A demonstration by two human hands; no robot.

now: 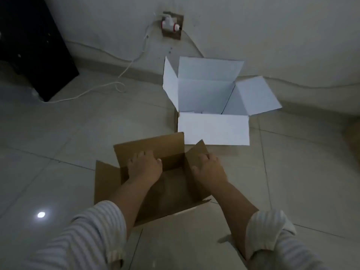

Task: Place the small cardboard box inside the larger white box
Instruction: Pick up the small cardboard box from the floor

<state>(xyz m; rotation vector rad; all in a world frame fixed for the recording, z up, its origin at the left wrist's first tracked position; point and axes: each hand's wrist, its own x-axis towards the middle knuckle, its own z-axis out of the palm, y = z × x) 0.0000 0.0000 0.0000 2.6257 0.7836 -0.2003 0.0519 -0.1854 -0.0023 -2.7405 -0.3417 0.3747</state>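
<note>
A small brown cardboard box (167,184) sits open on the tiled floor right in front of me, its flaps standing out. My left hand (145,166) rests on its far left wall and flap, fingers curled over the edge. My right hand (209,169) grips the right flap and wall. Just beyond, touching distance from the brown box, stands the larger white box (213,127), open, with all flaps spread outward. Its inside looks mostly bare; the bottom is partly hidden by the near flap.
A wall runs behind the white box, with a socket and white plug (171,25). A white cable (109,86) trails across the floor to the left. A black cabinet (33,47) stands at far left. A light reflection (41,214) shines on the tiles.
</note>
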